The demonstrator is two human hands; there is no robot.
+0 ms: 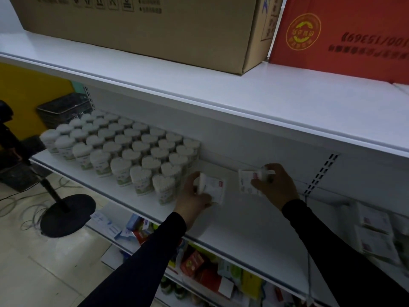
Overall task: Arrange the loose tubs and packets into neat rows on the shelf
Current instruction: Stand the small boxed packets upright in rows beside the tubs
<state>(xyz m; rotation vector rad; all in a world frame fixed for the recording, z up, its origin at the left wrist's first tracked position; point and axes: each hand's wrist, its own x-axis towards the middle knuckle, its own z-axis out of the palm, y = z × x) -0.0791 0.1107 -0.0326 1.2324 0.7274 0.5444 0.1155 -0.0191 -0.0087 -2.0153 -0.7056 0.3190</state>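
Observation:
Several white heart-shaped tubs (132,149) stand in neat rows on the left part of the white middle shelf (243,220). Just right of the tubs, my left hand (194,196) grips a white packet with a red mark (213,188) that stands on the shelf. Further right, near the back wall, my right hand (274,185) holds another white packet (247,181), fingers curled over its top. More white packets (374,233) lie loosely at the shelf's far right.
A large brown carton (143,29) and a red box (345,34) sit on the top shelf. Mixed coloured boxes (199,264) fill the lower shelf. A black round stand base (66,216), cables and a dark basket (64,109) are on the left.

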